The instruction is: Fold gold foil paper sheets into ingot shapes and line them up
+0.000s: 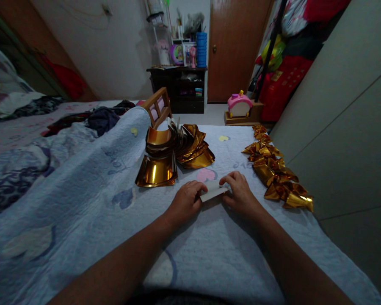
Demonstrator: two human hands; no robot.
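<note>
A small sheet of paper [213, 191], pale on the side facing me, is stretched between my two hands just above the bed. My left hand [186, 198] pinches its left end between thumb and fingers. At the opposite end, my right hand [239, 192] grips the sheet the same way. Beyond my left hand lies a loose pile of shiny gold foil sheets [160, 169], curled and fanned out. To the right of my right hand runs a row of folded gold foil pieces [274, 171], pinched and puffed in shape.
A blue quilt [120, 254] with heart patterns covers the bed under my hands. At its far end are a wooden bed rail [158, 106] and a pink toy [239, 104]. Rumpled clothes [103, 120] lie left. A pale cabinet [343, 127] borders the right side.
</note>
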